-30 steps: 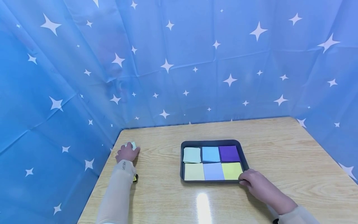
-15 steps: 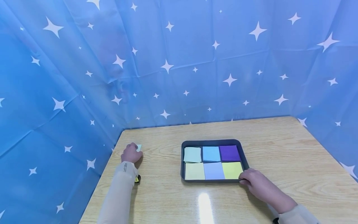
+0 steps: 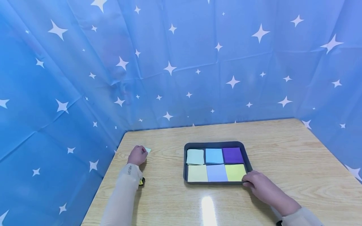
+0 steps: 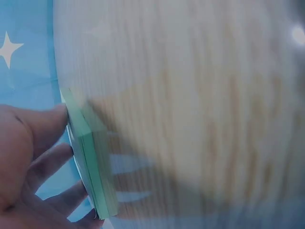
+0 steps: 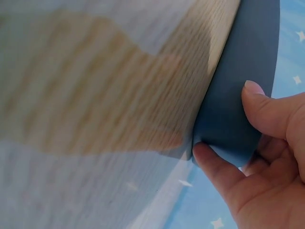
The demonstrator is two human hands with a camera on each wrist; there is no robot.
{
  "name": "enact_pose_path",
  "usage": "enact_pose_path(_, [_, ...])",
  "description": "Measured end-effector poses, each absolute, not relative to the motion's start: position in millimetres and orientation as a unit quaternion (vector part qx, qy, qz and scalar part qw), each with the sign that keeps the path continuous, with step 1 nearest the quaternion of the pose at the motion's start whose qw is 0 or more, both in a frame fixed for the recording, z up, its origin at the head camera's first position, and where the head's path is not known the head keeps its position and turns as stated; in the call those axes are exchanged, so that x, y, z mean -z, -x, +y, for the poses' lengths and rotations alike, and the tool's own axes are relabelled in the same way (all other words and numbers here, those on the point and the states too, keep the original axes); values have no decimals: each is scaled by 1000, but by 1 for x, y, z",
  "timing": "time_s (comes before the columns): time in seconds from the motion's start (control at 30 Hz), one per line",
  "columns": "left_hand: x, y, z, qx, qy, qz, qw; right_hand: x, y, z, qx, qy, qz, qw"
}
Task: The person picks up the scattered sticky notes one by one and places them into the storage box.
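Observation:
My left hand [image 3: 137,155] is at the left of the table, its fingers holding a light green pad of sticky notes [image 3: 148,150]. In the left wrist view the pad [image 4: 90,157] shows its layered edge, with thumb and fingertips against it. My right hand [image 3: 255,182] grips the near right corner of a dark grey tray [image 3: 215,145]; close up, thumb and fingers pinch the tray wall [image 5: 233,86]. Square paper pads fill the tray in two rows: pale green [image 3: 195,156], light blue [image 3: 214,155] and purple [image 3: 232,155] behind; cream [image 3: 197,173], lavender [image 3: 216,173] and yellow [image 3: 235,172] in front.
Beside the left forearm lies a small black and yellow object [image 3: 142,181], partly hidden by the sleeve. A blue star-patterned curtain [image 3: 181,78] hangs behind and left of the wooden table [image 3: 167,201].
My left hand has slid rightward with the green pad of sticky notes, coming a little nearer the tray. The right hand stays at the tray corner.

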State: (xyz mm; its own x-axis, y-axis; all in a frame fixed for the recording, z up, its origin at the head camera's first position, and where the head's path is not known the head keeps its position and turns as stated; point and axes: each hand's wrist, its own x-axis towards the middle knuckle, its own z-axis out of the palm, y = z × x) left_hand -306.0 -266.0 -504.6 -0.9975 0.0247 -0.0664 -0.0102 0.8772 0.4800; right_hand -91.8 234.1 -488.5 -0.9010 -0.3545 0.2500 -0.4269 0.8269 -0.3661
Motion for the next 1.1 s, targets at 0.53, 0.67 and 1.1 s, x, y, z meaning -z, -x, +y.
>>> enact_pose_path(0.53, [501,305,-268,-285,67,956,21,488,92,234,-214,-199,-953,76])
enact_pose_path(0.67, [498,302,-263,-275,62,959,7,490,91,234,-220,-209,-949,86])
enact_pose_path(1.1, [487,299,-253,-240,15,971,-3,489,91,233,-218,-202,-950,92])
